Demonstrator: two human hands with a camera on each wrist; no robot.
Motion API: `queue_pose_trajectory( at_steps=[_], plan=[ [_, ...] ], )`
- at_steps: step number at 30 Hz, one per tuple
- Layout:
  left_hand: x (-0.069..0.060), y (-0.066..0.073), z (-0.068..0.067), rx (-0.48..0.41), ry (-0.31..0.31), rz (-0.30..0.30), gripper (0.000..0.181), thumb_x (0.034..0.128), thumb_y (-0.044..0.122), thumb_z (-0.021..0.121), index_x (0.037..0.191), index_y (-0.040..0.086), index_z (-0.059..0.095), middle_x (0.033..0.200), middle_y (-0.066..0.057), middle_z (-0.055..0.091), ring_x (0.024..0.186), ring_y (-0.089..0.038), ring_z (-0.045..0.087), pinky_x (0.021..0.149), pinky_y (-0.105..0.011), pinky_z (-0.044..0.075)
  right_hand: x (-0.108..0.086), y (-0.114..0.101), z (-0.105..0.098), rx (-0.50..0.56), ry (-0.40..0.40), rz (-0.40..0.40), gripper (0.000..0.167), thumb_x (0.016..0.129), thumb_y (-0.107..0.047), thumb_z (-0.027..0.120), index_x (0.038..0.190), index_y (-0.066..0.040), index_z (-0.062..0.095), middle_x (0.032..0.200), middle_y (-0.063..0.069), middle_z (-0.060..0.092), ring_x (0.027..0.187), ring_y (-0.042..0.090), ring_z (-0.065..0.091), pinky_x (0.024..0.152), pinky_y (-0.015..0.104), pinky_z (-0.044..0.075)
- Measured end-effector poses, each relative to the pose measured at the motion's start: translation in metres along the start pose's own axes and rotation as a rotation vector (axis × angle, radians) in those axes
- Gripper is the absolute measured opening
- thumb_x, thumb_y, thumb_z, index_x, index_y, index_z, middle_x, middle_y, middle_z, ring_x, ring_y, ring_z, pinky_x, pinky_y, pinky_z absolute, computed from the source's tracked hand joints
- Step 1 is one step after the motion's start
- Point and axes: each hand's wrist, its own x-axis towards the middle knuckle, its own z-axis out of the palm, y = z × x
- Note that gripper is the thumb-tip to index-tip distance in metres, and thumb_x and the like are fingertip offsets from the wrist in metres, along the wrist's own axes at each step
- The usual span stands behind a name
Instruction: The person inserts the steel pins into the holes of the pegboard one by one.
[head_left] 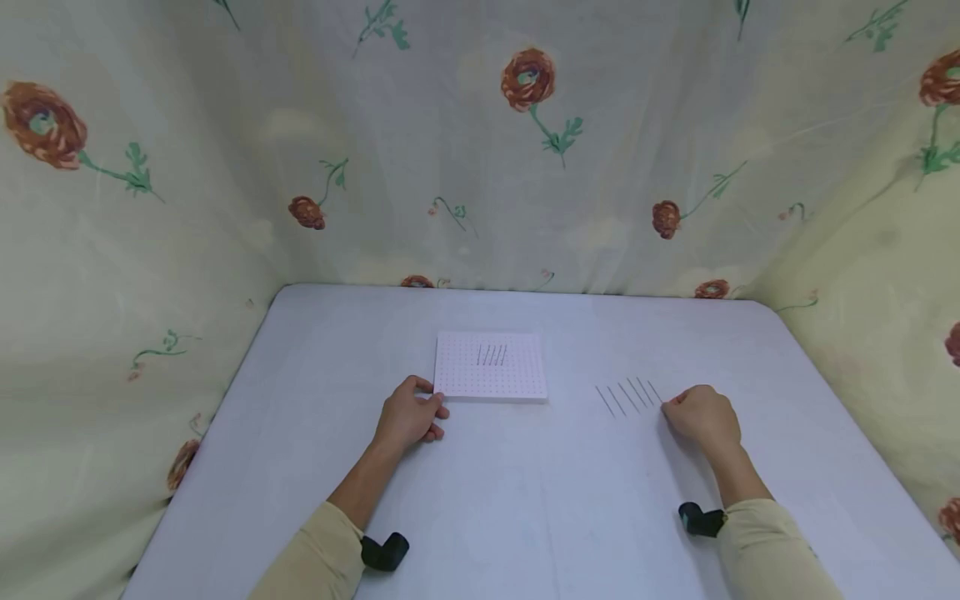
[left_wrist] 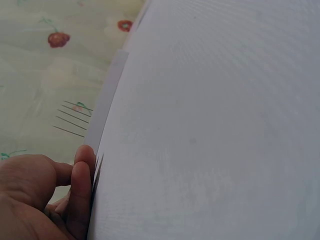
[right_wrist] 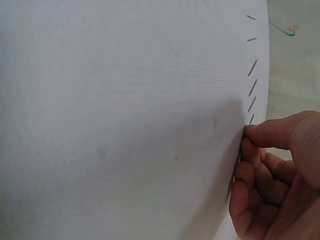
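Note:
A white board with rows of small holes (head_left: 491, 385) lies on the white table, and several thin dark pins (head_left: 492, 356) stand in it. At its near left corner, my left hand (head_left: 408, 417) grips the edge between thumb and index finger; the other fingers curl loosely. In the left wrist view, the standing pins (left_wrist: 72, 120) rise from the board's side (left_wrist: 107, 100). To the right, several more pins (head_left: 627, 396) lie slanted in a row on the table. My right hand (head_left: 705, 417) pinches the rightmost pin by its near end; in the right wrist view its fingertips partly hide that pin.
The white table (head_left: 487, 500) reaches back to a flower-patterned cloth (head_left: 465, 167), which also hangs at both sides. Dark wrist-worn devices (head_left: 385, 552) sit at both cuffs.

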Motion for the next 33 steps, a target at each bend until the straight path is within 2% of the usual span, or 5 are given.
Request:
queue_pose_trajectory(
  at_steps=[5, 13, 19, 28, 33],
  plan=[
    [-0.0011, 0.003, 0.0002, 0.001, 0.005, -0.007, 0.031, 0.1023, 0.02, 0.06, 0.129, 0.006, 0.052, 0.083, -0.005, 0.075, 0.052, -0.013, 0.067, 0.05, -0.022, 0.055, 0.0005, -0.0029, 0.0001, -0.005, 0.005, 0.012, 0.028, 0.089, -0.019, 0.06, 0.091, 0.005, 0.074, 0.09, 0.025, 0.073, 0.071, 0.03, 0.063, 0.055, 0.035, 0.047],
    [-0.0014, 0.0004, 0.0011, 0.008, 0.015, -0.022, 0.03, 0.1021, 0.02, 0.06, 0.128, 0.006, 0.053, 0.082, -0.005, 0.075, 0.051, -0.013, 0.066, 0.05, -0.022, 0.055, 0.0036, -0.004, 0.0016, 0.001, -0.025, -0.012, 0.032, 0.087, -0.022, 0.062, 0.093, 0.007, 0.073, 0.094, 0.027, 0.072, 0.077, 0.034, 0.064, 0.064, 0.042, 0.051],
    [-0.0005, 0.0012, -0.0002, 0.013, 0.016, -0.012, 0.031, 0.1026, 0.021, 0.06, 0.129, 0.006, 0.052, 0.083, -0.006, 0.075, 0.052, -0.013, 0.066, 0.051, -0.023, 0.056, 0.0063, -0.0019, 0.0037, 0.015, -0.043, -0.023, 0.032, 0.088, -0.022, 0.062, 0.093, 0.007, 0.071, 0.092, 0.025, 0.071, 0.077, 0.031, 0.062, 0.065, 0.039, 0.05],
    [-0.0002, 0.0023, -0.0001, -0.018, 0.02, -0.027, 0.031, 0.1021, 0.021, 0.06, 0.128, 0.007, 0.052, 0.083, -0.006, 0.075, 0.053, -0.013, 0.067, 0.052, -0.023, 0.056, 0.0097, -0.0055, 0.0036, -0.031, -0.041, -0.058, 0.034, 0.089, -0.023, 0.06, 0.092, 0.008, 0.072, 0.091, 0.026, 0.071, 0.076, 0.032, 0.062, 0.065, 0.041, 0.052],
    [-0.0013, 0.0015, 0.001, -0.012, 0.015, -0.025, 0.03, 0.102, 0.02, 0.06, 0.128, 0.006, 0.052, 0.082, -0.006, 0.075, 0.052, -0.013, 0.066, 0.05, -0.023, 0.055, 0.0095, -0.003, 0.0074, -0.063, -0.062, -0.092, 0.031, 0.092, -0.021, 0.055, 0.085, 0.005, 0.07, 0.084, 0.022, 0.069, 0.073, 0.031, 0.06, 0.063, 0.039, 0.05]
  ],
)
